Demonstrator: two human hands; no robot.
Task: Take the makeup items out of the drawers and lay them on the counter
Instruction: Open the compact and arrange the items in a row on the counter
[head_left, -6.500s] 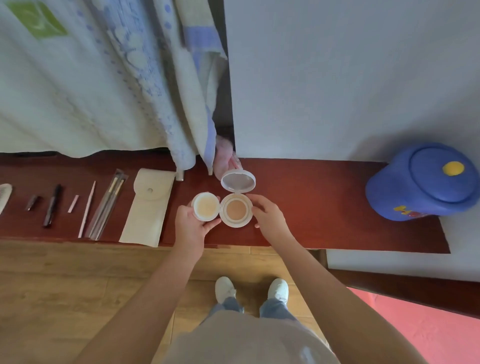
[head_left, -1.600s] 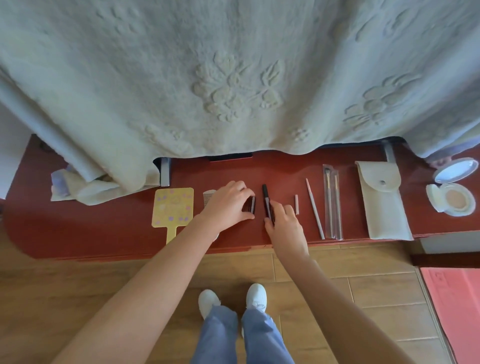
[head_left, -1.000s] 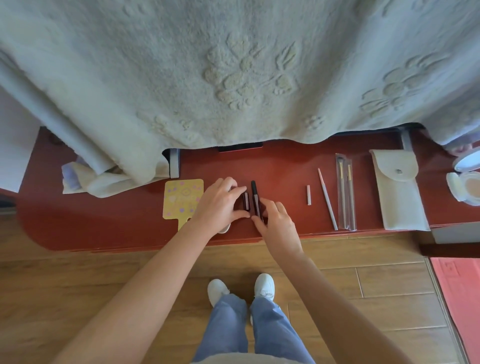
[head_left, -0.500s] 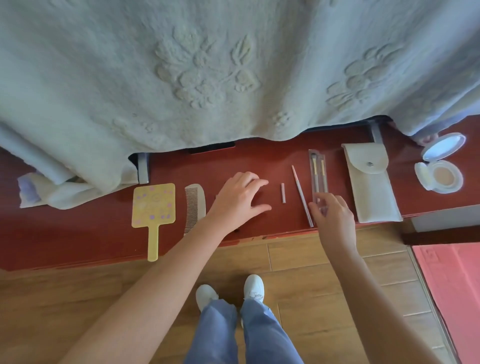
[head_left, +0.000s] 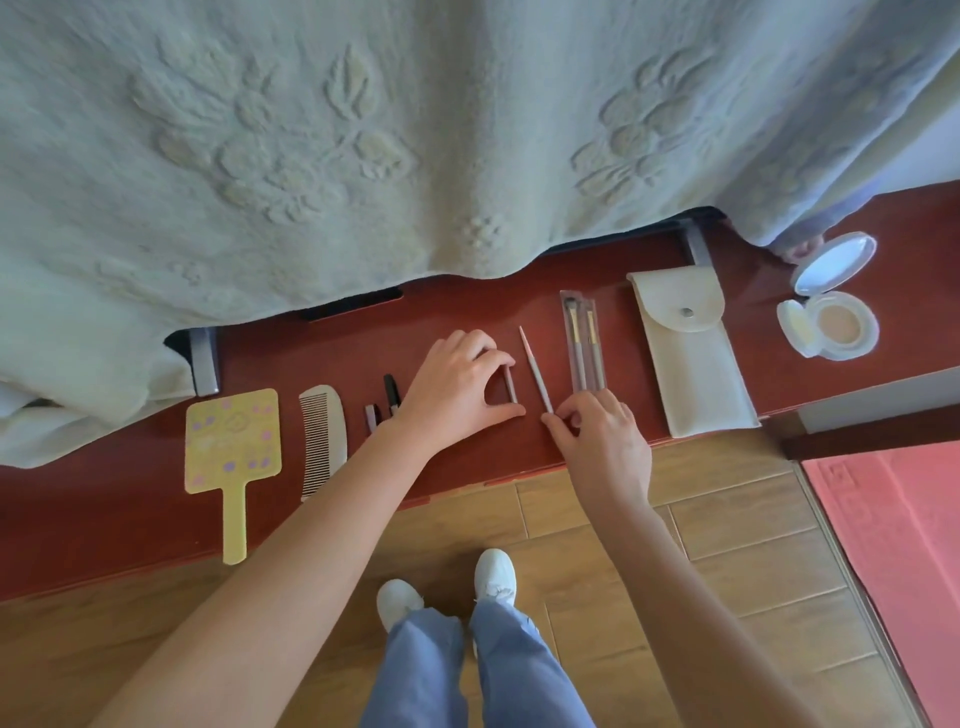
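- Fingers of the left hand (head_left: 457, 387) now pinch a short pale stick (head_left: 511, 383), thumb at its near end, forefinger at its far end; 0.5 s ago this hand lay spread beside it.
- Right hand (head_left: 602, 441) has shifted left from the packaged brushes (head_left: 583, 340) and grips the near tip of the long thin stick (head_left: 536, 376).
- Lip pencil (head_left: 390, 388) and small tube (head_left: 371, 418), hidden before, show again on the red counter (head_left: 789, 364).
- Judgement: only straightening the row remains; hand mirror (head_left: 232, 449), comb (head_left: 322, 439), pouch (head_left: 688, 348) and open cushion compact (head_left: 828, 312) already lie out.
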